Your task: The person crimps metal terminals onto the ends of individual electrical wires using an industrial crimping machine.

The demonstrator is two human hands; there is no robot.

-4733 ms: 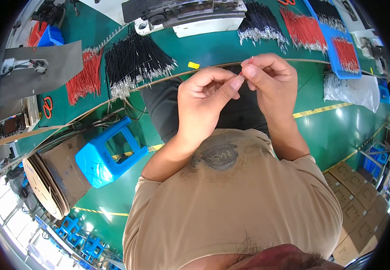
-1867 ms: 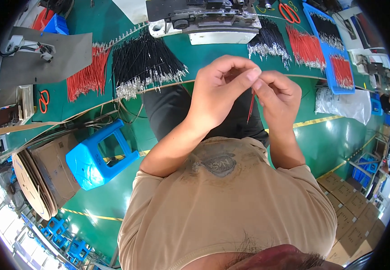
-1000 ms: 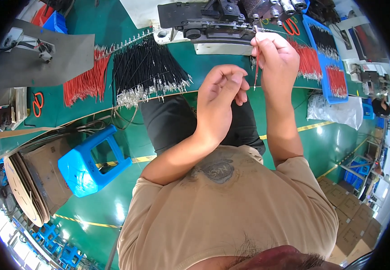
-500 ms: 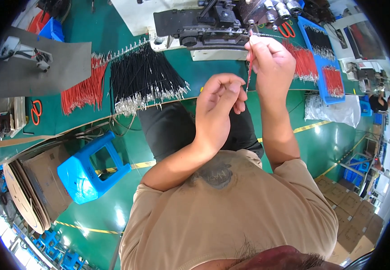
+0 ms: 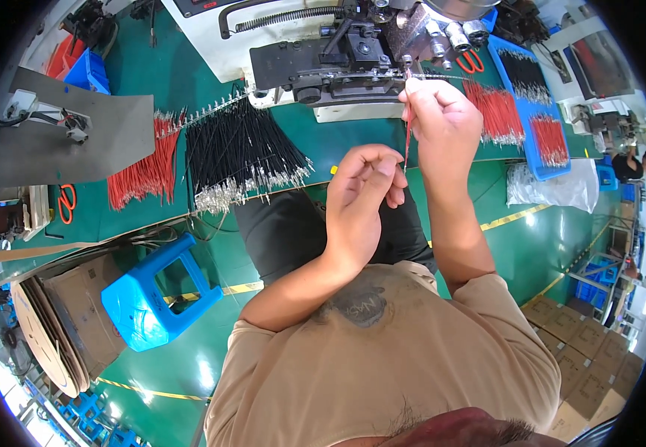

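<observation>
Between the thumb and fingers of my right hand [image 5: 446, 123] a thin red wire [image 5: 408, 138] is pinched. The wire's upper end reaches the working point of a black and silver bench press [image 5: 364, 56]. Its lower end hangs beside the curled fingertips of my left hand [image 5: 360, 197]; whether they grip it I cannot make out. A metal terminal strip [image 5: 215, 108] runs leftward from the press. From it hang black wires [image 5: 241, 149] and red wires [image 5: 144, 167] with silver ends. More red wires [image 5: 496, 112] lie right of my right hand.
At the right, a blue tray [image 5: 535, 138] holds black and red wires. Orange-handled scissors [image 5: 67, 203] lie at the left, another pair [image 5: 470, 61] behind my right hand. A grey metal plate [image 5: 118, 153] juts over the left bench. Below stands a blue stool [image 5: 140, 309].
The view has shifted slightly, showing more of the press. Both hands keep nearly the same pose, and the red wire stays at the press in my right hand.
</observation>
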